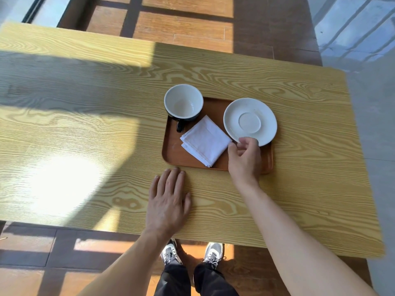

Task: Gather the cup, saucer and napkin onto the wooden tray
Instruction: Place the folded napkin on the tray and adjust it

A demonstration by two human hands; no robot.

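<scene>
Head view: my right hand (244, 155) has a narrow grip pinched on the near rim of the saucer (250, 120), thumb and fingers closed on its edge. The saucer sits over the right end of the wooden tray (173, 150), its far edge reaching past the tray's rim, and I cannot tell whether it is resting flat or just lifted. To finish this step well, I judge I should settle it level inside the rim, draw it a little toward me so nothing overhangs, and only then let go.

The napkin (205, 141) lies folded in the middle of the tray, its corner just beside my thumb, so I should avoid dragging the saucer across it. The cup (183, 102) stands upright at the tray's far left corner, handle toward me, well apart from the saucer. My left hand (168, 199) lies flat and empty on the surface (85, 124), fingertips near the tray's near edge, ready to steady it.
</scene>
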